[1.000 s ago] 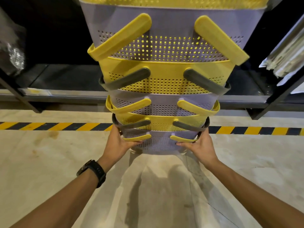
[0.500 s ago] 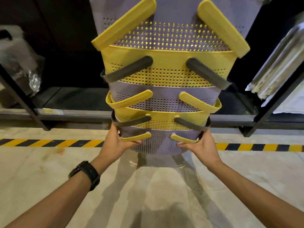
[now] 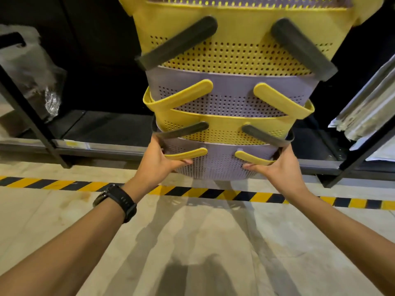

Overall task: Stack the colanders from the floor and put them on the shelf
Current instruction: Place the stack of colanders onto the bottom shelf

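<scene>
1. Concrete floor [image 3: 64, 231] and striped tape [image 3: 213, 192] run before a low, dark shelf [image 3: 106, 130].
2. Nested grey and yellow colanders form a stack [image 3: 230, 103], held in the air before the shelf bay.
3. Left hand [image 3: 158, 165] and right hand [image 3: 280, 167] hold its lowest colander, each grip closed on its sides, likely steadying the tall load from the base.
4. Posts [image 3: 32, 119] flank the bay; a bag [image 3: 25, 67] sits left and wrapped goods [image 3: 367, 103] right, so the middle looks open.

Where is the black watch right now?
In the head view, the black watch sits on the left wrist, left of centre, just below the left hand that holds the bottom colander.
</scene>
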The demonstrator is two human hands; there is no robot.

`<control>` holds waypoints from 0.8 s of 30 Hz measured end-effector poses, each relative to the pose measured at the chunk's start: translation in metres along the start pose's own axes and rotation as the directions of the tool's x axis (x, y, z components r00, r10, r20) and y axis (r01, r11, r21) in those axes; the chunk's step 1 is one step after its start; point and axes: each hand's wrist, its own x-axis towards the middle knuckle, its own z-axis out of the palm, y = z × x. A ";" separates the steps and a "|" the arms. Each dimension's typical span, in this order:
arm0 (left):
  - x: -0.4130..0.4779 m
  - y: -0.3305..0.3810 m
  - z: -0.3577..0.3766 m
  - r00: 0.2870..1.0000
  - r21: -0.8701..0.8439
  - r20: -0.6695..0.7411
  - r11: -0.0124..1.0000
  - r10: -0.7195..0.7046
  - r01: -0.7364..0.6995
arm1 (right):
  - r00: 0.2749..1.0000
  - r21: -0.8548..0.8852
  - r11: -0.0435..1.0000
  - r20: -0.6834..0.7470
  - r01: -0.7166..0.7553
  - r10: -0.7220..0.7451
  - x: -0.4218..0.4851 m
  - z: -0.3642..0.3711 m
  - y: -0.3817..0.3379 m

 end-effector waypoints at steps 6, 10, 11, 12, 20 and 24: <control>0.035 0.004 -0.010 1.000 -0.027 0.003 1.000 0.009 -0.009 | 0.999 -0.032 0.999 -0.033 0.006 -0.007 0.030 0.005 -0.015; 0.060 0.015 -0.014 1.000 0.050 0.006 0.999 0.018 -0.018 | 0.999 -0.023 1.000 -0.035 -0.003 0.002 0.053 0.010 -0.020; 0.067 0.016 -0.014 1.000 0.071 0.002 0.997 0.024 -0.024 | 0.999 -0.014 1.000 -0.033 -0.004 0.003 0.061 0.011 -0.021; 0.074 0.019 -0.013 1.000 0.061 -0.007 0.998 0.015 -0.014 | 0.999 -0.009 1.000 -0.033 -0.004 0.004 0.068 0.012 -0.021; 0.118 0.016 -0.001 0.998 0.162 -0.069 0.987 0.010 0.002 | 0.999 0.038 0.998 -0.023 0.042 -0.041 0.123 0.015 0.008; 0.127 0.013 0.013 0.997 0.175 -0.081 0.984 -0.002 0.017 | 1.000 0.093 0.996 -0.020 0.011 -0.010 0.133 0.016 0.031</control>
